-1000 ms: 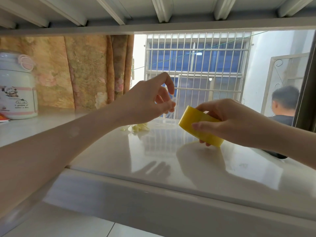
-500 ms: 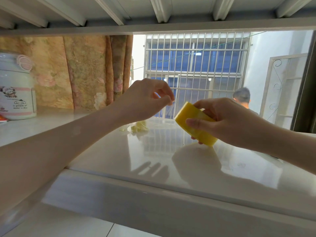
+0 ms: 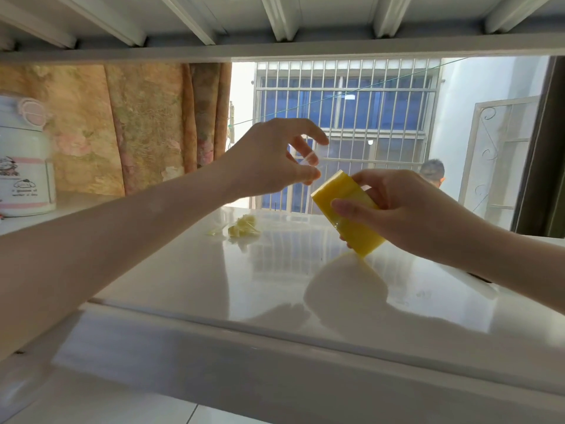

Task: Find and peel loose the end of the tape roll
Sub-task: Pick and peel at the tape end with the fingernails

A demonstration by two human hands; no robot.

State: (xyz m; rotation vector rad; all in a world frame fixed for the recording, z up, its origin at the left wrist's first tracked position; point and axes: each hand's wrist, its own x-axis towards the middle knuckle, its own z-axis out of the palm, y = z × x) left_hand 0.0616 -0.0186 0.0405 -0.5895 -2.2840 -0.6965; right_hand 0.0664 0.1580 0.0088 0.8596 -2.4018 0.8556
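table (image 3: 214, 286): glossy white top, below both hands; nothing of the task rests on it, the work is done in the air above it.
jug (image 3: 24, 166): white with pink lid, far off to the left of the left fingers, not in play.
right hand (image 3: 406, 212): wrapped around the tape roll, thumb across the near face, other fingers behind. Grip looks firm, likely to brace the roll against a pull.
left hand (image 3: 269, 160): raised just up and left of the roll. Thumb and a fingertip pinched together on a thin clear strip; index finger arched free above. Not a full fist.
tape roll (image 3: 345, 209): yellow, seen edge-on, tilted with the top corner toward the left fingers, lifted off the table. Tilt probably presents the seam to the picking hand.
tape scraps (image 3: 243, 228): small crumpled yellowish wad on the table, below the left fingers, apart from the roll.
tape end (image 3: 308, 159): transparent sliver between the left fingertips. Cannot tell whether it is joined to the roll or torn off.
status: end looks found and lifted; judgement only.
risk: thin strip may tear short, as the scraps suggest.
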